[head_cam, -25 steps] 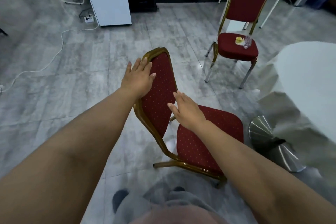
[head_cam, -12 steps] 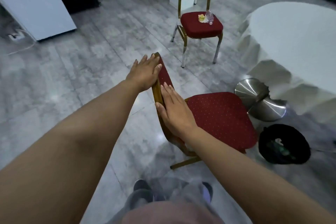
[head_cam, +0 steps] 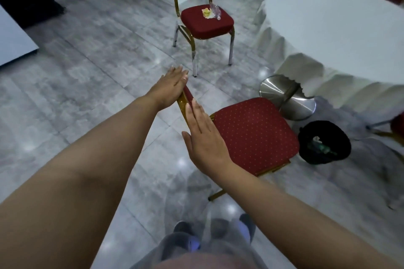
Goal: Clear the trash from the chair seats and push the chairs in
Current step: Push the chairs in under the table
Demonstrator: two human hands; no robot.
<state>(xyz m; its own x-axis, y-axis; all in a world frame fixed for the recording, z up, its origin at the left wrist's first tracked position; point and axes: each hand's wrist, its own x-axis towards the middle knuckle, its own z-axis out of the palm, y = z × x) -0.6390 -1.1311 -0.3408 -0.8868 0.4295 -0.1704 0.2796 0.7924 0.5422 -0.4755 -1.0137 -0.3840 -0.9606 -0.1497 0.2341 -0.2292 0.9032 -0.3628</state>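
**Chair nearly at the table, one seat uncleared**

Chair (head_cam: 251, 133) with the bare red seat stands just beside the round table (head_cam: 341, 28), its seat front close to the steel table base (head_cam: 288, 98). Both palms lie flat against its gilt backrest: the left hand (head_cam: 170, 87) at the top rail, the right hand (head_cam: 203, 137) lower down, fingers straight and together, gripping nothing. A flat-palmed push offers little steering, so I judge the chair could swing aside, strike the base or knock the black bin (head_cam: 323, 142) standing close beside the seat, under the table's edge. Farther from the table, the second chair (head_cam: 205, 22) carries a crumpled wrapper (head_cam: 206, 13) and plastic bottle (head_cam: 215, 11), not yet removed.
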